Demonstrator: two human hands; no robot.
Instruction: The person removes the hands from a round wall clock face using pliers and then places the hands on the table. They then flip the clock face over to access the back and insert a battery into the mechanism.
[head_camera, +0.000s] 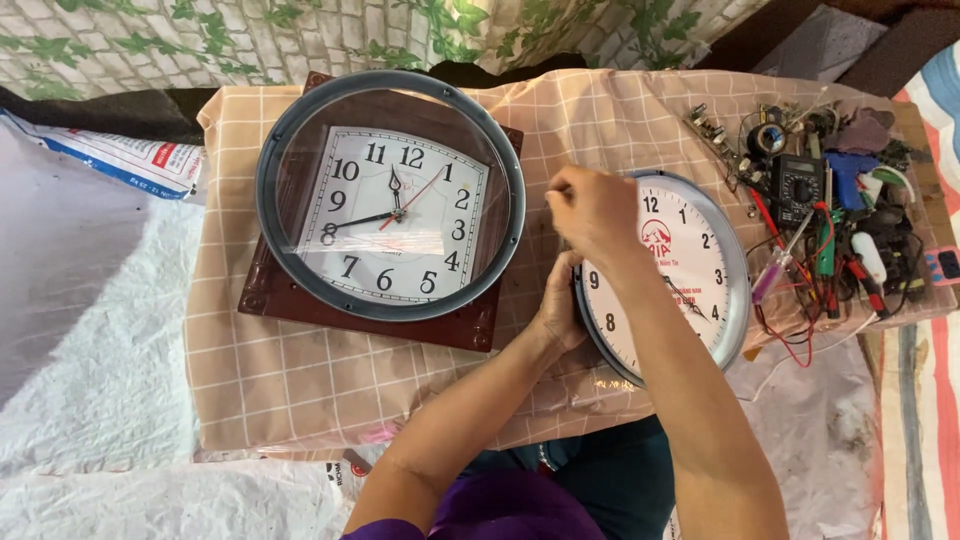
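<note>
A round wall clock with a grey rim and white face lies on the checked cloth in front of me. My left hand grips its left rim from below. My right hand is closed in a fist above the clock's upper left edge, pinching a thin tool that is mostly hidden. To the left, a square dark-brown clock with a white face lies flat, and a round grey rim with clear glass rests on top of it.
A pile of tools sits at the right: a dark multimeter, red wires, a purple-handled screwdriver, a blue tool, small metal parts. The peach checked cloth covers a low table. White plastic sheeting lies at the left.
</note>
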